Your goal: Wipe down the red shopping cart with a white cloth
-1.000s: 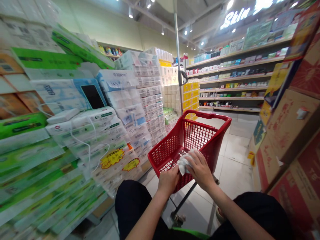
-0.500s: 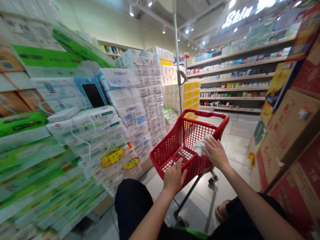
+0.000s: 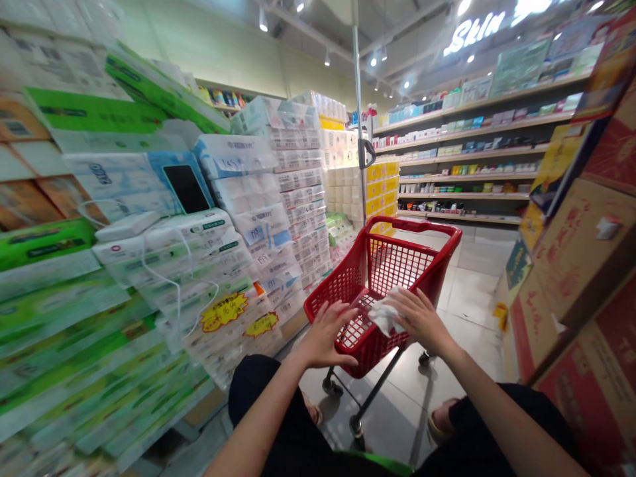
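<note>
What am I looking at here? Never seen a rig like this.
There's no robot: these are a person's two bare hands, seen by a head-worn camera looking forward and down. The right hand holds a crumpled white wad, cloth or paper, at the side of a red shopping cart. The left hand is spread open near the cart's rim, holding nothing. At left, a phone leans back on stacked packs, with a white cable hanging nearby.

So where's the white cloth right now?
In the head view, the white cloth is a little right of centre, at the fingertips of the right hand, against the red basket.
</note>
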### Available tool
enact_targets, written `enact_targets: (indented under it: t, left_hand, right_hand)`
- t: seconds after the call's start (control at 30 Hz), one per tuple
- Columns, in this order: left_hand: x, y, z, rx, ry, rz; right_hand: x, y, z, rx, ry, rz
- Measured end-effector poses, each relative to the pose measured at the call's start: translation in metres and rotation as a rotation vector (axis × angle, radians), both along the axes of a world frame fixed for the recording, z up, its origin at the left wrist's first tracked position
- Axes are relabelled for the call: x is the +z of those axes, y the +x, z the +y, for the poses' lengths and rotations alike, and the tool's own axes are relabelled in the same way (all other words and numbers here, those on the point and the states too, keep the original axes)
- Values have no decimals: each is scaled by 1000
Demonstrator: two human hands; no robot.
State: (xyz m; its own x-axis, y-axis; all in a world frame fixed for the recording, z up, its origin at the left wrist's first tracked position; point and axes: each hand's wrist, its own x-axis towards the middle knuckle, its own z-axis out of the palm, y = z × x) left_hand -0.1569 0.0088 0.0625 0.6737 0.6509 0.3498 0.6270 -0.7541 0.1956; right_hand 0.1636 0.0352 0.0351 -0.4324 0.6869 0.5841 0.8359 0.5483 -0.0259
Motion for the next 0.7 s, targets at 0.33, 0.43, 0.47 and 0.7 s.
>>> enact_targets:
  t: [0.33,0.43,0.47,0.7]
  left_hand:
    - [-57,-15,32,314,157,49]
    - [-63,-3,32,341,194,55]
    - [-63,-1,32,348,200,64]
    - [-68,8,36,395,249,100]
  right_hand:
    - [-20,6,15,-295,7,133]
    - [-27,-13,0,-267,33,157]
    - [-28,-19,-6,-254,39,163]
    - [-35,-66,-50,-139,51,108]
